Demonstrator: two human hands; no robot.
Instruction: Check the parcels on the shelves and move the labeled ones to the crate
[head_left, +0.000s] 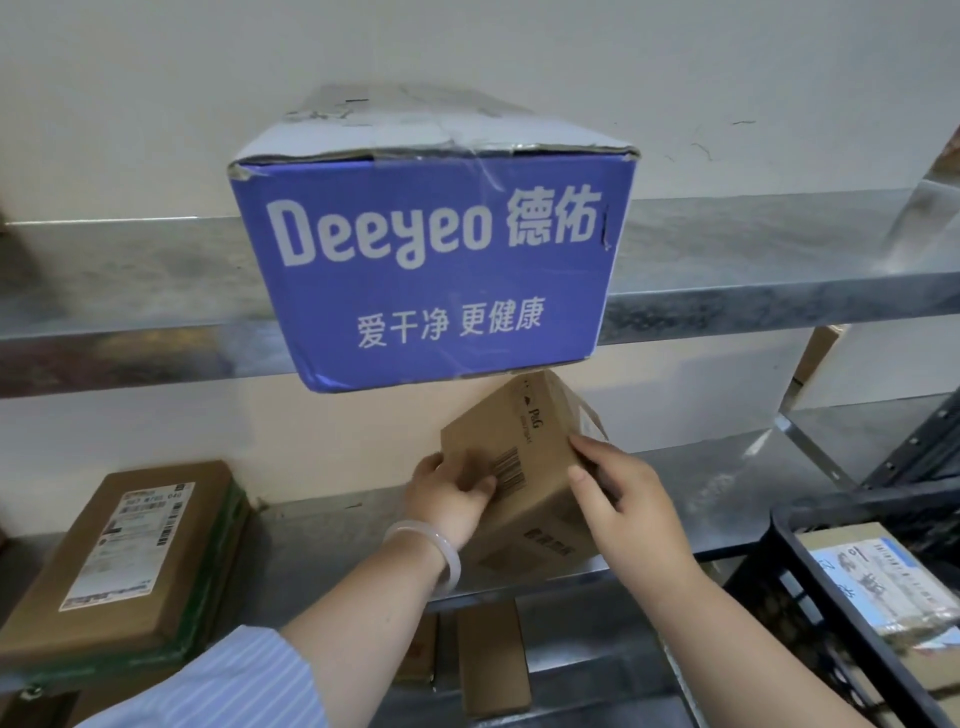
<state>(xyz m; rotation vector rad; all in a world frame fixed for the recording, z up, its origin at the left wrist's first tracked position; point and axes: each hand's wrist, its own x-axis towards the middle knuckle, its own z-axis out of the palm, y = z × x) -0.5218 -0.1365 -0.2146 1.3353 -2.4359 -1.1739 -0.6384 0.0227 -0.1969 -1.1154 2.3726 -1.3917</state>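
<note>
**P&G carton gripped in both hands at the middle shelf**

P&G carton (524, 467), small and brown, is tilted above the middle shelf (337, 535), just under the blue Deeyeo box (431, 260) that juts out from the upper shelf (130, 291). Whether its lower corner touches the metal cannot be told. The left hand (449, 493), with a pale bracelet (441, 551) at the wrist, curls round the carton's left edge, thumb beside the barcode (511, 470). The right hand (618, 483) clasps the right edge, fingers reaching toward a white label (589, 421) on that side. A flat labelled parcel (119, 561) lies at the left of the same shelf. The black crate (810, 571) at lower right holds a parcel with a blue-edged label (872, 577).
</note>
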